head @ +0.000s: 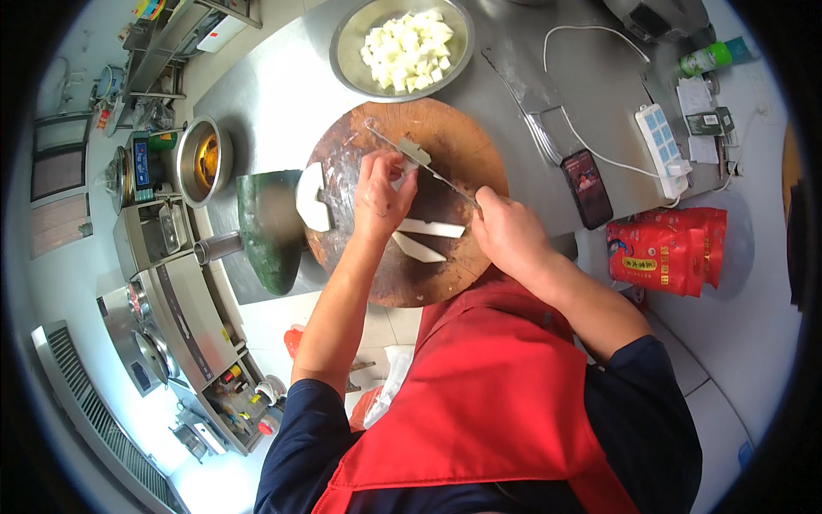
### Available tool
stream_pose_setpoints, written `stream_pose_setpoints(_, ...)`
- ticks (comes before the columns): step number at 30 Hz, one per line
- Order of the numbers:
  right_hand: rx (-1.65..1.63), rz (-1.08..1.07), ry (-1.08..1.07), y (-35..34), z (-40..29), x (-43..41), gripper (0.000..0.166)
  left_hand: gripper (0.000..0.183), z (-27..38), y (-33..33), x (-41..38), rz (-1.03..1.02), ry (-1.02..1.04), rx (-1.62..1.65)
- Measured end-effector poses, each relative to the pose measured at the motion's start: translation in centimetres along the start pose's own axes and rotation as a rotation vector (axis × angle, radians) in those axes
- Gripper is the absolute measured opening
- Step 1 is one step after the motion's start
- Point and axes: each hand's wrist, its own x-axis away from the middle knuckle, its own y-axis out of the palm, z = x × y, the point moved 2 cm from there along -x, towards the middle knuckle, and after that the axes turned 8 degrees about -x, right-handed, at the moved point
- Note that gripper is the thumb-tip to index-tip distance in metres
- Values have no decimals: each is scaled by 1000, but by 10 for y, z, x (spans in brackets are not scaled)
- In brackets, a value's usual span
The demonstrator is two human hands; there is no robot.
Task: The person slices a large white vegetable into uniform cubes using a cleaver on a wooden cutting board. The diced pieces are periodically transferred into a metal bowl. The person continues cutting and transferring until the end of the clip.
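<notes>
My right hand (510,234) grips the handle of a knife (449,183), whose blade points up and left over a round wooden chopping board (475,148). Close against the blade, my left hand (385,193) has bent fingers around a pale piece of melon, mostly hidden by them. A pale green piece (414,151) lies at the blade. Nearer me on the board are two white strips (431,228). A thick white slice (313,198) rests at the board's left edge, beside a large cut green winter melon (270,231). Beyond the board, a steel bowl (338,58) holds pale cubes.
A steel basin (225,160) stands at the left. On the metal table (257,109) to the right are a metal utensil (542,138), a smartphone (587,189), a white cable and a power strip (661,151). Red printed bags (664,250) stand beyond the table's right edge.
</notes>
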Motion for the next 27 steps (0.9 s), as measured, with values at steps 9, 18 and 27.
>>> stream_pose_setpoints(9, 199, 126, -88, -51, -18, -127, 11, 36, -43, 32, -163, 118, -278, 119)
stream_pose_setpoints(18, 412, 203, -207, -53, 16, -164, 10, 33, -90, 14, -193, 232, -452, -27)
stream_pose_setpoints(27, 473, 174, -332, -43, 14, -155, 7, 66, -61, 65, -225, -88, -329, -122)
